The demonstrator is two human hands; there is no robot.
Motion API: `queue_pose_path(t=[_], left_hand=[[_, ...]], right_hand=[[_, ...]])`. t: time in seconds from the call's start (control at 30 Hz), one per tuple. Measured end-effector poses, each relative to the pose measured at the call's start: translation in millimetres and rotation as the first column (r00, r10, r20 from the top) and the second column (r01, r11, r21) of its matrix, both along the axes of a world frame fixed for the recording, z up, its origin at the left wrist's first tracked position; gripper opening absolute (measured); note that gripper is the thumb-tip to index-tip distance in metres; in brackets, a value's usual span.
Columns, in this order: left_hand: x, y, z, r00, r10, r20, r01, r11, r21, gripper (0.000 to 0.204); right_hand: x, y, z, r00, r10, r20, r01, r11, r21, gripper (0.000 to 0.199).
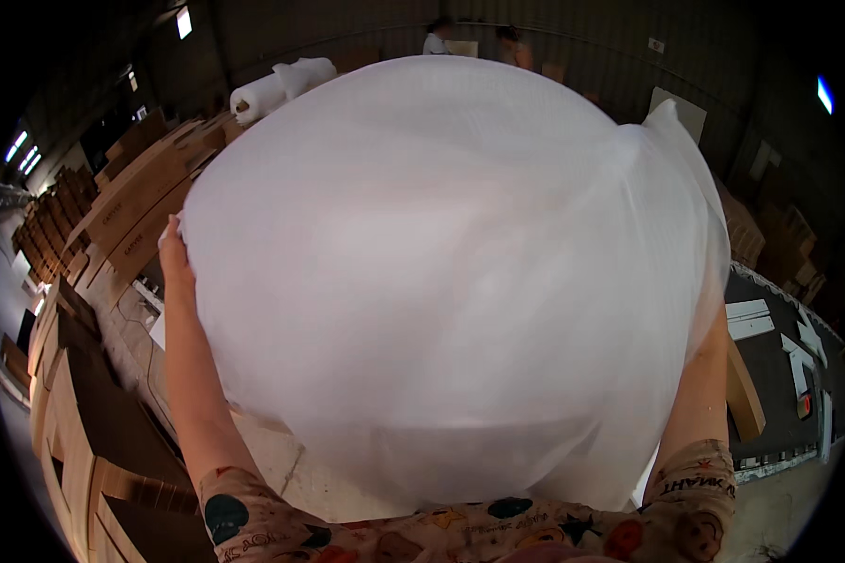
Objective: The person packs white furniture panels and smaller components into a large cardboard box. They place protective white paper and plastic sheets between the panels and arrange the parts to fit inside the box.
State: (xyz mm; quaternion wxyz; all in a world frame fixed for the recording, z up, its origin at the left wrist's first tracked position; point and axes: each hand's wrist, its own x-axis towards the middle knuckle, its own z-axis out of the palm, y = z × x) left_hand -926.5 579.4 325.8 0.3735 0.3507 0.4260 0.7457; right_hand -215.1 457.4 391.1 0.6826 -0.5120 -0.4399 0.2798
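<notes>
A large white, slightly see-through foam packing sheet (422,253) is spread upright in front of me and fills most of the view. At its left edge, my left hand (176,255) pinches the sheet, fingertips pointing up. My right forearm rises along the sheet's right side, where the material drapes over it in folds. Behind those folds my right hand is hidden, so its fingers do not show. The lower end of the sheet hangs close to my patterned shirt (498,525).
Stacked brown cardboard cartons (122,220) and upright cardboard (113,422) line the left. A white roll of wrap (282,89) lies behind. Two people (437,39) are at the back. On the right, a dark work surface (760,361) carries white panels (749,319).
</notes>
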Motion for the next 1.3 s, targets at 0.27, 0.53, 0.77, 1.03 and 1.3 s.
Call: queue_pose_path(t=[0.27, 0.53, 0.77, 1.03, 1.3], left_hand=[[-24, 150, -75, 0.991, 0.079, -0.105, -0.091, 0.989, -0.114, 0.065], [26, 10, -114, 0.906, -0.325, -0.272, 0.157, 0.854, -0.496, 0.096], [34, -85, -155, 0.416, -0.856, -0.307, 0.165, 0.403, -0.9, 0.052], [98, 49, -13, 0.838, -0.523, -0.156, 0.468, 0.836, -0.285, 0.022], [122, 105, 116, 0.962, -0.108, -0.252, 0.216, 0.864, 0.455, 0.053]], right_hand=[[9, 98, -74, 0.984, -0.125, -0.124, 0.1, 0.977, -0.187, 0.079], [-20, 19, -128, 0.944, 0.231, -0.235, -0.302, 0.891, -0.338, 0.084], [-131, -102, -176, 0.368, 0.927, -0.069, -0.664, 0.21, -0.718, 0.051], [-85, 84, -94, 0.976, 0.211, 0.048, -0.182, 0.92, -0.347, 0.063], [-65, 126, 60, 0.984, 0.119, 0.135, -0.131, 0.988, 0.083, 0.062]])
